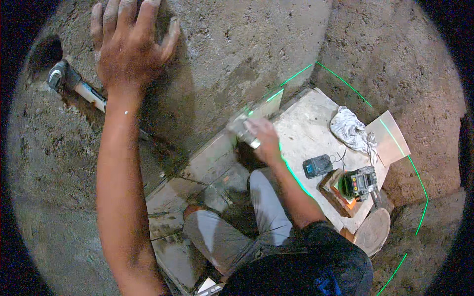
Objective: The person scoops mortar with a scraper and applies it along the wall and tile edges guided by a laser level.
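Observation:
Raised at the upper left, my left hand (131,54) lies flat against the rough cement wall (217,54) with its fingers spread. My right hand (265,140) is low by the wall's foot, closed around a pale grey object (244,130) that is smeared by motion; its kind cannot be made out. That object is at the row of light tiles (212,154) set along the bottom of the wall. A green laser line crosses the wall just above the tiles and also falls along my right forearm.
A laser level (360,183) stands on stacked pieces on a pale board (306,123) to the right. Beside it lie a dark small device (317,166), a crumpled cloth (351,129) and a leaning tile (388,138). A round wooden piece (374,232) is nearer. Pipes (89,93) sit in a wall recess.

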Motion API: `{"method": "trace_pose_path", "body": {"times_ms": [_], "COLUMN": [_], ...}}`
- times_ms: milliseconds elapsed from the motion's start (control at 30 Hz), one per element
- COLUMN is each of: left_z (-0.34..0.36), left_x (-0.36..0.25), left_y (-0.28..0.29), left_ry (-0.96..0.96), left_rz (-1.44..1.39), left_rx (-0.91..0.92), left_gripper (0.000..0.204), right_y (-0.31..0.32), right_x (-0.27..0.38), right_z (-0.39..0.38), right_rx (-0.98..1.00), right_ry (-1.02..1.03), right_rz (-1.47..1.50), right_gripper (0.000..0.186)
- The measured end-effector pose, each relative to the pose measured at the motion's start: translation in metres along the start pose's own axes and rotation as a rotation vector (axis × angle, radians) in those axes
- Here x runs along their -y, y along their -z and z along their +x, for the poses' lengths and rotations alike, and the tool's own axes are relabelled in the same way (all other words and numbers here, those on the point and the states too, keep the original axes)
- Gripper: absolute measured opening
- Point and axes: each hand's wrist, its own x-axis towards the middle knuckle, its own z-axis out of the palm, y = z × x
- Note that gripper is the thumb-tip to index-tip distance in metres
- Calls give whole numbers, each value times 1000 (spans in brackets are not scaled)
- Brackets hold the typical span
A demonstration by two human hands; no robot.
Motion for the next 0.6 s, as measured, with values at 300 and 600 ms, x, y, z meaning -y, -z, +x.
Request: {"method": "trace_pose_path", "body": {"times_ms": [300,600], "left_z": [-5,1], "left_x": [4,-1], "left_y": [-4,1], "left_ry": [-33,-31], "left_rz": [31,43], "left_rx": [-15,-15], "left_gripper": [43,45], "right_y": [16,7], "right_x": [-45,11], "right_z": [27,11], "right_rx": [17,145], "right_ry": [-86,48], "right_rz": [-180,-20], "right_gripper": [60,60]}}
